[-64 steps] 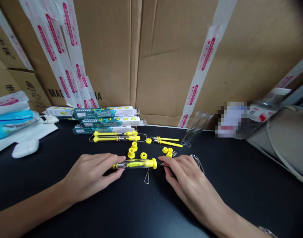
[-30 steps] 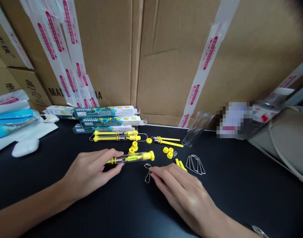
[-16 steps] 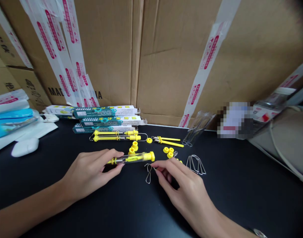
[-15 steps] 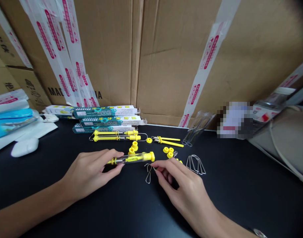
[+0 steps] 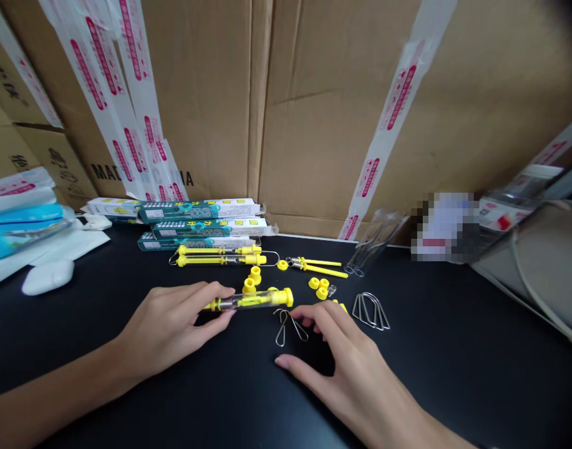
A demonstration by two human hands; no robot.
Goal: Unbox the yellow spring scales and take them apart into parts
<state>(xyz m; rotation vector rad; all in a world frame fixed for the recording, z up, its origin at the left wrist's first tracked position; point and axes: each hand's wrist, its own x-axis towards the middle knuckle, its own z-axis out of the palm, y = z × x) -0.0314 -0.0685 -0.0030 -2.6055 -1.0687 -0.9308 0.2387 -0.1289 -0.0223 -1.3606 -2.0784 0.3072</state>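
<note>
My left hand grips a spring scale with a clear tube and yellow end cap, held level above the table. My right hand is open, thumb and fingers apart, just right of small bent wire hooks lying on the table. Its fingertips hover at or near the upper end of the right hook; whether they touch I cannot tell. Behind the held scale are yellow caps. More yellow caps and a small spring lie beyond my right hand, with larger wire loops to its right.
Assembled yellow spring scales lie before stacked small boxes. Yellow rods and clear tubes are farther right. A white earphone case sits at left, a grey bag at right. Cardboard boxes wall off the back.
My right hand has opened, its thumb dropping down and away from the fingers. The hook it pinched now lies beside the other one. My left hand stays still with the scale.
</note>
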